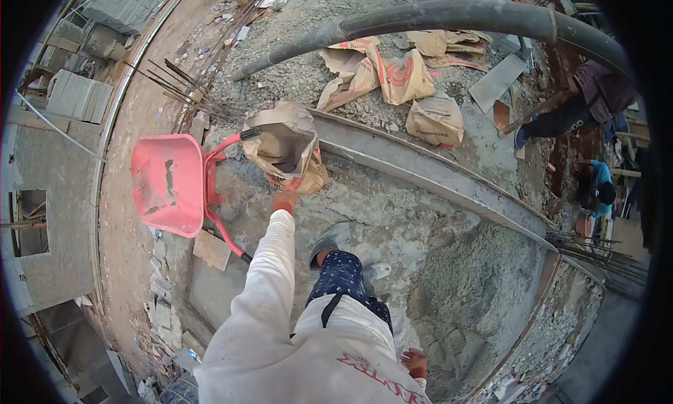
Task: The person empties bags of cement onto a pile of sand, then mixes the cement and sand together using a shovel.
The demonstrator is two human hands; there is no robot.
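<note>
My left hand [283,202] reaches forward in a white sleeve and touches the lower edge of an open brown paper cement sack [286,149] that stands on the ground. Whether the fingers grip the sack is not clear. The sack's mouth gapes toward me. My right hand [415,363] hangs low beside my hip, fingers loosely curled, holding nothing. A pile of grey cement and sand mix [484,278] lies on the ground to the right of my feet.
A pink wheelbarrow [170,183] stands left of the sack. Several empty cement sacks [403,74] lie on gravel beyond. A thick black hose [449,15] arcs overhead. Rebar [179,88] lies at the left. Two people [582,103] work at the right.
</note>
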